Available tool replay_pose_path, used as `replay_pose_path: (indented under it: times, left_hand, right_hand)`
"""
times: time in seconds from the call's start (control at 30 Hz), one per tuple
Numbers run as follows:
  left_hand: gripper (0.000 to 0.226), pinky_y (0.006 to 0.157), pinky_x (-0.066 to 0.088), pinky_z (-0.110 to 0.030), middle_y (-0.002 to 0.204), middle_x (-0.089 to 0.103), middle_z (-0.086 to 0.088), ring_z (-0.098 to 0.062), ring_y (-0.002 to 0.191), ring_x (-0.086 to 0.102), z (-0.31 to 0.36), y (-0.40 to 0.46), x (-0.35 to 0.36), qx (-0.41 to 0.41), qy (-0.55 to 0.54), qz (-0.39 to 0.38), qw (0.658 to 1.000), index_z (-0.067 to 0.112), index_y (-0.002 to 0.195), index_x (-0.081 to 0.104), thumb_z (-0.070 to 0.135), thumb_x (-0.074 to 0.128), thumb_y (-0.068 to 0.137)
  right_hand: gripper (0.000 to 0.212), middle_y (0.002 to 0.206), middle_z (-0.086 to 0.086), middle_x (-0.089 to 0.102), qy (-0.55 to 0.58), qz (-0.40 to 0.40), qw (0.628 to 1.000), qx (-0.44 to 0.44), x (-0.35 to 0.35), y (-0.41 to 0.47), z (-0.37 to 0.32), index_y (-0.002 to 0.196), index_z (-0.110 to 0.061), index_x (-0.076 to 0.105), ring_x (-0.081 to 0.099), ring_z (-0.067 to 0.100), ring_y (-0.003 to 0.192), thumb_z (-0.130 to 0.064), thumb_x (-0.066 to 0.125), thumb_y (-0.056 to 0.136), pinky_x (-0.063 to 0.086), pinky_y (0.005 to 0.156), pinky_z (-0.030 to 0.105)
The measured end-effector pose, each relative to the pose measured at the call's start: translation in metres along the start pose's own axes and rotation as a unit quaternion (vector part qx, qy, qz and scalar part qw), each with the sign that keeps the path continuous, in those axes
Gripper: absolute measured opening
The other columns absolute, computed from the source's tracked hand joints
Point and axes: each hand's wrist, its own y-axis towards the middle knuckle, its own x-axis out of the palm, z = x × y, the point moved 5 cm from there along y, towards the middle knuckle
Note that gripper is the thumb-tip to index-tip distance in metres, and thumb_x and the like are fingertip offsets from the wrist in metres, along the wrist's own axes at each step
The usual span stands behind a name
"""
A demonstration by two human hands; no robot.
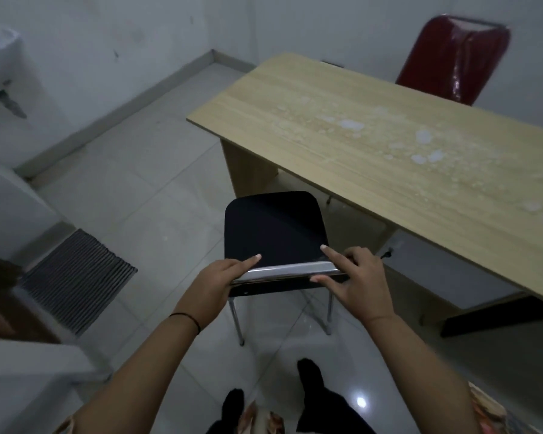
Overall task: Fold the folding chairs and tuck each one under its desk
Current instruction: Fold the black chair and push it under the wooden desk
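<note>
**Both hands on the chair back, chair at the desk's near-left corner**

Black folding chair with padded seat and chrome tube frame [275, 228] stands unfolded on the tiles, seat front just beside the left end of the light wood-laminate desk [373, 133], not under it. Seat nose overlaps the desk's side panel line; chrome legs are on the floor.

Left hand [215, 285] grips the left end of the chrome top rail, index finger straight and lying on the backrest, remaining fingers curled under the rail. Right hand [355, 278] holds the right end, index finger and thumb extended and spread apart across the rail, other fingers bent behind it.

Open floor: pale glossy floor tiles [145, 195] run left of the chair to the wall skirting. Dark ribbed floor mat [76, 277] sits well left of the chair. The person's feet are close behind the chair legs.

Desk top has whitish patches. Glossy dark-red chair back [452, 61] stands at the far side of the desk, against the white wall [107, 42].
</note>
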Motion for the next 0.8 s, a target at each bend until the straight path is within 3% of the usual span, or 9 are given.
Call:
replay_pose_path:
  times: [0.27,0.47,0.63,0.8]
  left_hand:
    - [0.081,0.078,0.033,-0.008,0.095,0.060,-0.002,-0.010,0.081,0.049,-0.047,0.008,-0.023,0.087,-0.003,-0.058,0.994,0.034,0.137,0.036,-0.015,0.056,0.076]
    - [0.077,0.079,0.037,-0.013,0.096,0.057,0.005,-0.011,0.083,0.052,-0.072,0.030,-0.029,0.121,-0.008,-0.083,0.989,0.037,0.136,0.039,-0.012,0.055,0.078]
    - [0.081,0.078,0.045,-0.023,0.091,0.055,0.008,-0.011,0.080,0.051,-0.103,0.061,-0.038,0.119,-0.008,-0.087,0.989,0.047,0.133,0.034,-0.011,0.054,0.080]
    - [0.080,0.078,0.045,-0.025,0.091,0.058,0.000,-0.016,0.081,0.051,-0.131,0.086,-0.049,0.134,0.016,-0.087,0.987,0.038,0.135,0.038,-0.016,0.052,0.077]
  right_hand:
    - [0.061,0.080,0.002,0.053,-0.064,0.040,0.992,0.100,0.013,-0.027,-0.055,0.119,-0.026,0.065,0.048,0.018,0.071,-0.068,0.048,0.078,0.037,0.065,0.030]
    - [0.060,0.079,0.001,0.053,-0.086,0.072,0.980,0.163,0.022,-0.026,-0.078,0.115,-0.028,0.067,0.050,0.018,0.071,-0.069,0.049,0.076,0.040,0.064,0.032]
    - [0.058,0.079,-0.002,0.052,-0.121,0.083,0.968,0.204,0.034,-0.004,-0.094,0.113,-0.031,0.067,0.049,0.015,0.071,-0.070,0.048,0.074,0.034,0.065,0.028]
    - [0.059,0.081,-0.002,0.054,-0.142,0.092,0.956,0.241,0.057,0.017,-0.109,0.110,-0.031,0.068,0.051,0.015,0.074,-0.073,0.045,0.076,0.035,0.066,0.029]
